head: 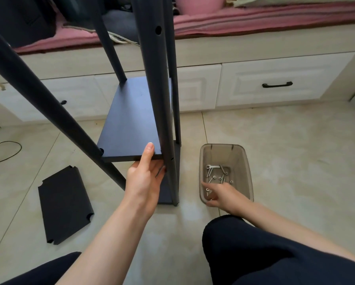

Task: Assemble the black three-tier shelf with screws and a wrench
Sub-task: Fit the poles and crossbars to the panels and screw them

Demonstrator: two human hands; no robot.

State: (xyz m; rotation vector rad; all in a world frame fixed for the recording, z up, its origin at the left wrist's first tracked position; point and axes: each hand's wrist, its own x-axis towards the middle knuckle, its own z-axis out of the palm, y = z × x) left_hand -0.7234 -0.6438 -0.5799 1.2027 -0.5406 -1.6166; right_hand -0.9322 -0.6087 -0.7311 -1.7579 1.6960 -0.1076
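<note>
The black shelf frame stands on the floor with its poles (162,89) rising past the camera. My left hand (144,175) grips the near edge of the middle shelf board (131,120), thumb on top and fingers underneath, beside the near right pole. My right hand (219,195) reaches into the translucent grey bin (246,161), fingers curled among several silver screws (215,177). A small silver wrench (212,167) lies at the bin's far end. Whether the right hand holds a screw is hidden. A loose black shelf board (65,204) lies flat on the floor at the left.
White drawers (275,85) with a black handle run under a pink-cushioned bench (254,19) behind the shelf. A black cable (5,153) curls on the tiles at far left. My knees in dark trousers (265,254) fill the bottom of the view.
</note>
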